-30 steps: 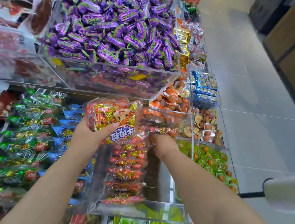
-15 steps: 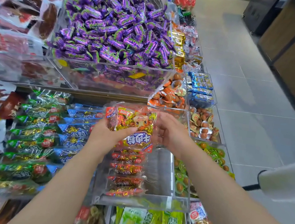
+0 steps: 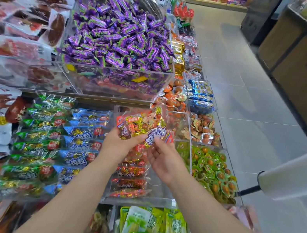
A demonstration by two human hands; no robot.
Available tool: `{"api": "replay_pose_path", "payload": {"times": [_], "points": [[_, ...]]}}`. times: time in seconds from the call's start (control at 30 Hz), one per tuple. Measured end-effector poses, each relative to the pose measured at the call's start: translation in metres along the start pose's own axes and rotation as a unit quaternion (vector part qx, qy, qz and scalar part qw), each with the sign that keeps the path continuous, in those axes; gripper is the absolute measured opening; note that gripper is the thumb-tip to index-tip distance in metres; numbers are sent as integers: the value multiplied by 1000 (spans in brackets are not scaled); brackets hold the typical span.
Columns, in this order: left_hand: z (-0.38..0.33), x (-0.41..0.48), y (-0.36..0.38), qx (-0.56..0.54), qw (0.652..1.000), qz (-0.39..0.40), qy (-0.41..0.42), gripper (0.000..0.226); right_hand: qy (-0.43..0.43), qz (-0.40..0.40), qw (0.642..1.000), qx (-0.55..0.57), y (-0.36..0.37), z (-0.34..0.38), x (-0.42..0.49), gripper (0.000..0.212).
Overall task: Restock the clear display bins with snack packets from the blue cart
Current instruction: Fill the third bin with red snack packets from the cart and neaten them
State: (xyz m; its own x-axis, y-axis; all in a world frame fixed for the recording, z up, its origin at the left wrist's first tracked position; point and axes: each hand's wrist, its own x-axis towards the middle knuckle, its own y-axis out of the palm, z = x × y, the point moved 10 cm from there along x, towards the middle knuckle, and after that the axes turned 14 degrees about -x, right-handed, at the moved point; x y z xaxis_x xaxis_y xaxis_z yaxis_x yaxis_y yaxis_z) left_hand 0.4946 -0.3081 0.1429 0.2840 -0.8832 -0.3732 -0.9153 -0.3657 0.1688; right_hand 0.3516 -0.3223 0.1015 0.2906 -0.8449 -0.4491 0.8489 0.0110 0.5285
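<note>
- Green-wrapped packets — one overlapped file, labels up so each face reads.
- Blue-wrapped packets — the same shingled file, just beside the green.
- Left hand — fingers curled under the bundle's lower left, thumb laid across its front. By my reading it carries the weight.
- Bundle of red-and-gold snack packets — held in the air between both hands, above the far end of the clear bin and apart from the row inside.
- Clear display bin — matching red packets filed along its left side, bare floor to their right; likely the bundle's destination.
- Right hand — palm up, thumb and fingertips pinching the bundle's lower right corner, probably to steady it or draw packets off.
- Green round sweets — heaped loose in the neighbouring bin.
- Blue cart — not in view.
</note>
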Motion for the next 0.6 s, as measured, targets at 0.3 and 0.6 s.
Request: {"api": "replay_pose_path", "payload": {"times": [0.3, 0.6], "points": [[-11, 9, -42, 72, 993, -88, 34, 43, -169, -230, 868, -406, -46, 127, -6, 28], [-11, 19, -51, 94, 990, -102, 26, 41, 0, -56, 359, -931, -6, 78, 37, 32]]}}
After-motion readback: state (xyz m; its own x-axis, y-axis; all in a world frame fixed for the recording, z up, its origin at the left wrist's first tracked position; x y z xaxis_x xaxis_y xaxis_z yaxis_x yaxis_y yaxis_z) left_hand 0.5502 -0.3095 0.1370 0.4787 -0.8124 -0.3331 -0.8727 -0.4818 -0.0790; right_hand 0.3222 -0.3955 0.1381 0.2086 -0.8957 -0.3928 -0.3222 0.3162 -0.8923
